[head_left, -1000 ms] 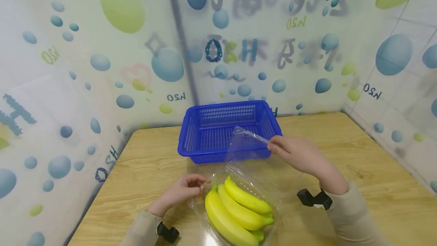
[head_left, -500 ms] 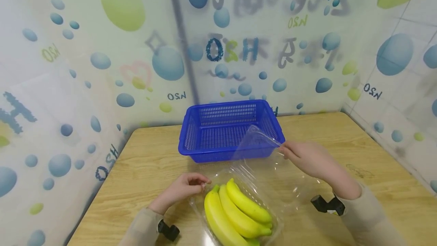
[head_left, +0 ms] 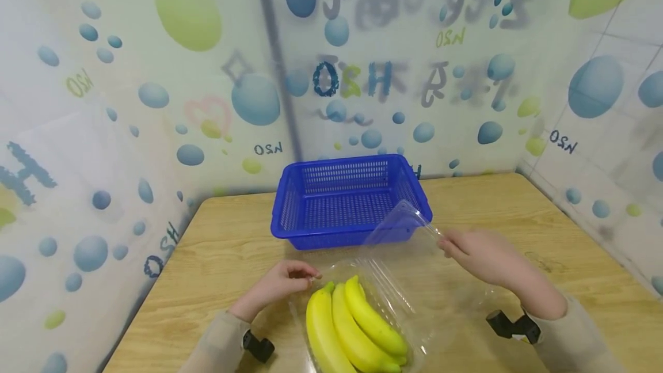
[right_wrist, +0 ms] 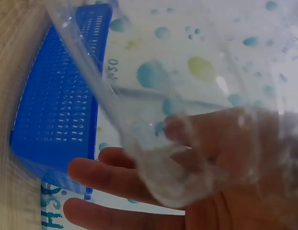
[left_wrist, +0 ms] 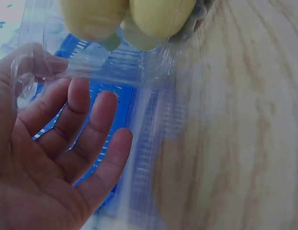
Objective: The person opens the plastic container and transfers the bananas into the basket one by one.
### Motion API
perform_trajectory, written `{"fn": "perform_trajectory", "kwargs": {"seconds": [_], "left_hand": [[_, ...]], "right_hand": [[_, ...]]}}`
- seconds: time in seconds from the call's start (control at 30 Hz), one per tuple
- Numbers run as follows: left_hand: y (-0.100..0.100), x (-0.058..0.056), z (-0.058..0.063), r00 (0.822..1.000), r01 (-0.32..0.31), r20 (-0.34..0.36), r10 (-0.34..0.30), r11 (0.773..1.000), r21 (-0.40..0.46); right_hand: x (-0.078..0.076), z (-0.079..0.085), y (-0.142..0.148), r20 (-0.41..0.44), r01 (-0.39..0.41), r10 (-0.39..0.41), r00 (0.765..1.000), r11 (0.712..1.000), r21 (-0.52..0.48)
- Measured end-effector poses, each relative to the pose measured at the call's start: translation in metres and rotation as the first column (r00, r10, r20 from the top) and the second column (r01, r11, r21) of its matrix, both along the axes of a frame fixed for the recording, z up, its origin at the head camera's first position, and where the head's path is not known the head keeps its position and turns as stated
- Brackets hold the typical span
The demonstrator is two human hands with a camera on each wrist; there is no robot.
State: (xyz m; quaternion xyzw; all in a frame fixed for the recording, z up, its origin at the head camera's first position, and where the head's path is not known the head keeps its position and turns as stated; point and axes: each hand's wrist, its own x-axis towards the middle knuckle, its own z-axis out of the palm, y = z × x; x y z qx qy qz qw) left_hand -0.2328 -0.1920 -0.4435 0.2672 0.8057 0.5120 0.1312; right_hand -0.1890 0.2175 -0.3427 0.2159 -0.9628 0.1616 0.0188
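Note:
A bunch of yellow bananas [head_left: 357, 335] lies in the base of a clear plastic clamshell container [head_left: 389, 288] at the front of the table. At its upper left rim my left hand [head_left: 279, 285] pinches the edge between thumb and forefinger; the other fingers spread loosely under the rim in the left wrist view. My right hand [head_left: 481, 257] holds the raised clear lid [head_left: 401, 217] by its edge, to the right of the bananas. Through the plastic in the right wrist view, the thumb shows on one side of the lid corner [right_wrist: 170, 194], fingers on the other.
A blue perforated plastic basket [head_left: 336, 238] stands behind the container, near the back wall; the lid overlaps its front right corner in the head view. The wooden table [head_left: 228, 229] meets patterned walls [head_left: 342, 125] at the back and sides.
My right hand has moved right and toward me, swinging the lid away from over the bananas. The left hand has stayed at the rim, and the container has turned slightly.

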Motion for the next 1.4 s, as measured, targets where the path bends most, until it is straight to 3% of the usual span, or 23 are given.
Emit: {"fn": "perform_trajectory", "kwargs": {"seconds": [0.13,0.37,0.53,0.9,1.1,1.33,1.4], "left_hand": [[0.001,-0.003,-0.001,0.999,-0.033,-0.031,0.033,0.999,-0.013],[0.003,-0.007,0.002,0.995,-0.102,-0.011,0.101,0.994,-0.042],[0.005,-0.01,0.004,0.99,-0.135,-0.036,0.134,0.99,-0.043],[0.007,-0.015,0.002,0.968,-0.251,-0.015,0.251,0.968,-0.011],[0.014,-0.001,0.026,0.963,-0.268,-0.016,0.267,0.964,-0.006],[0.012,-0.02,-0.002,0.934,-0.357,-0.006,0.357,0.934,-0.022],[0.013,-0.022,-0.002,0.927,-0.374,-0.002,0.374,0.927,-0.024]], "right_hand": [[0.006,-0.004,0.004,0.036,0.017,-0.018,0.999,0.999,0.034],[0.01,-0.007,0.009,0.089,0.006,-0.012,0.996,0.997,0.073],[0.011,-0.009,0.01,0.124,-0.003,-0.009,0.992,0.996,0.093],[0.018,-0.021,0.01,0.192,-0.073,0.071,0.979,0.997,0.006],[0.019,-0.031,0.011,0.188,-0.078,0.072,0.98,0.997,0.025],[0.014,-0.042,0.014,0.247,-0.08,0.072,0.966,0.997,0.02],[0.012,-0.045,0.015,0.268,-0.079,0.071,0.961,0.997,0.021]]}}
